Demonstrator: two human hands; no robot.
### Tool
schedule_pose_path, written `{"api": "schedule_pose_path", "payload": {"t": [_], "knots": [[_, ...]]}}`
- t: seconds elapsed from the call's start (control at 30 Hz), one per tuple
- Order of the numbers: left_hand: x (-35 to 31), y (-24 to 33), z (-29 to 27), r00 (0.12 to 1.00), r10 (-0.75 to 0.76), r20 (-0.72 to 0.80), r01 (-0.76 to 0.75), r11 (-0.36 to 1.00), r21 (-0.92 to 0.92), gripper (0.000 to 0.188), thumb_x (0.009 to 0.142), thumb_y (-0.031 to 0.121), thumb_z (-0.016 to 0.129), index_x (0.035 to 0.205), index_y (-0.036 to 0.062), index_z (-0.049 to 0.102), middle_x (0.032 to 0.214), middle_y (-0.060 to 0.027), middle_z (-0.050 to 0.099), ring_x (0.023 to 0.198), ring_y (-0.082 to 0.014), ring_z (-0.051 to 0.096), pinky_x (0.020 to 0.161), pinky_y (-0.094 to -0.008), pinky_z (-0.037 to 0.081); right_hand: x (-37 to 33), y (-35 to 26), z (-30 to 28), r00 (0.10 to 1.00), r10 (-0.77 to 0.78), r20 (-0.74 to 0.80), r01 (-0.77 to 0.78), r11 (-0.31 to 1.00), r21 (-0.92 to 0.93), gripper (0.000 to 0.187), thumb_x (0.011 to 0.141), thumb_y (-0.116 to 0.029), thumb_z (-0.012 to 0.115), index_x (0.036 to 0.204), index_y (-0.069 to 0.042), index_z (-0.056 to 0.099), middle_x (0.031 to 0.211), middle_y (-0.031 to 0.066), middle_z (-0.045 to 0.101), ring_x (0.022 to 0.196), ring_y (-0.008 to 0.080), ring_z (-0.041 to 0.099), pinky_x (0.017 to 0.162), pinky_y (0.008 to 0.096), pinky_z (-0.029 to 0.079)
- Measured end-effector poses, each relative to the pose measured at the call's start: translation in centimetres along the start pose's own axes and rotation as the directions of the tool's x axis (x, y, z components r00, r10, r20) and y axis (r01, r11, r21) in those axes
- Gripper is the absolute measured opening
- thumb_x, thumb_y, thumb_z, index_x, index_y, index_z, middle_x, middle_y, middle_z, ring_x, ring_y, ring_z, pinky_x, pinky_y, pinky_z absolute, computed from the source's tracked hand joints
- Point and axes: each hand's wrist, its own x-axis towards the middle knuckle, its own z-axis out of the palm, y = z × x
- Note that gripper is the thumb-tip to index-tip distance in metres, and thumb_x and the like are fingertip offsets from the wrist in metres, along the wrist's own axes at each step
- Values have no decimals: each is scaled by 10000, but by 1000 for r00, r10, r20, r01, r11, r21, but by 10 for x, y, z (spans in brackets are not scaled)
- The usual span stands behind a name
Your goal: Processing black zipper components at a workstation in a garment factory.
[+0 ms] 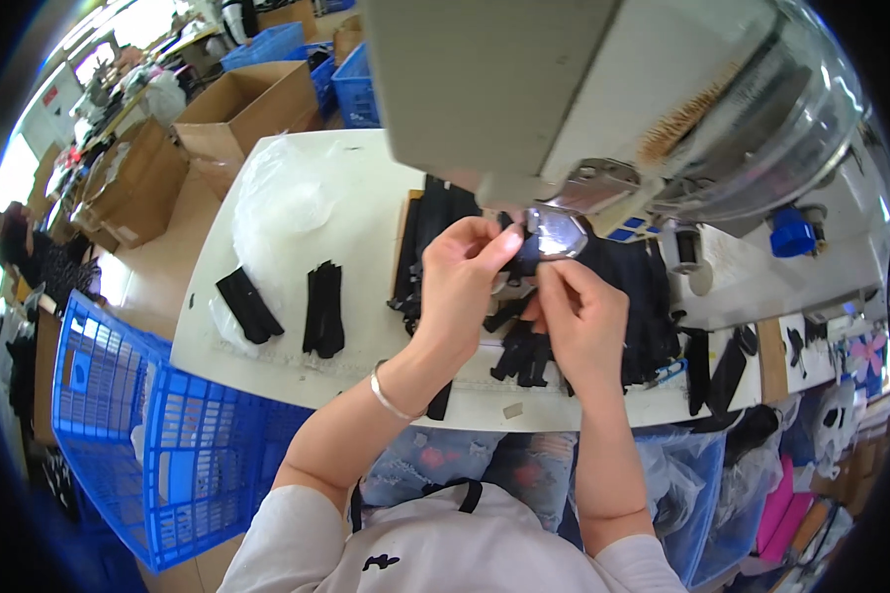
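Note:
In front of a large pale machine head (pixel 485 79), which looks like a sewing machine, my two hands come close together. My left hand (pixel 465 282) is closed, thumb and fingers pinching a small black fabric strip (pixel 526 259) beside the shiny metal part (pixel 561 234) under the machine. My right hand (pixel 585 321) is closed too, its fingertips pinched at the near end of the same strip. Fingers hide most of the strip. Piles of black fabric strips (pixel 635 296) lie behind and beside my hands, and several loose ones (pixel 521 358) lie just in front.
Two small black bundles (pixel 324 309) lie on the white table (pixel 376 173) at the left, near a clear plastic bag (pixel 282 203). A blue crate (pixel 183 445) stands at the table's left edge. Cardboard boxes (pixel 242 109) are behind it. A blue-capped knob (pixel 793 232) is at the right.

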Motion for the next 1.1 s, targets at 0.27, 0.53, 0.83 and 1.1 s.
{"api": "schedule_pose_path", "payload": {"t": [0.27, 0.53, 0.83, 1.1], "knots": [[29, -2, 9, 998, 65, 13, -64, 993, -95, 68, 852, 43, 617, 795, 19, 588, 712, -3, 595, 588, -32, 514, 510, -190, 393, -78, 36, 20, 947, 67, 314, -87, 995, 51, 103, 832, -90, 609, 833, 2, 656, 606, 94, 605, 523, 113, 594, 488, 254, 433], [33, 7, 9, 992, 49, -112, -60, 993, -100, 107, 876, -12, 526, 796, 36, 577, 702, -35, 600, 580, -99, 565, 472, -233, 438, -102, 69, 29, 927, -144, 345, 196, 973, -121, 137, 799, -147, 623, 728, -30, 638, 568, 118, 550, 496, 279, 538, 498, 362, 416], [55, -33, 7, 948, 316, -43, -315, 948, 42, 33, 902, 29, 582, 926, 17, 562, 756, 28, 574, 672, -27, 508, 586, -201, 418, -51, 59, -15, 750, -634, 189, 387, 188, -903, 369, 880, -66, 558, 1243, -40, 496, 993, 90, 581, 811, 193, 536, 719, 301, 433], [32, -19, -48, 923, 338, -182, -129, 721, 681, 202, 764, 235, 662, 753, 38, 616, 812, -85, 599, 866, -262, 545, 856, -378, 396, -39, 86, -46, 971, -82, 223, 236, 451, -861, 394, 812, -236, 670, 1187, -152, 582, 1140, 75, 578, 1047, 282, 540, 848, 425, 408]]}}
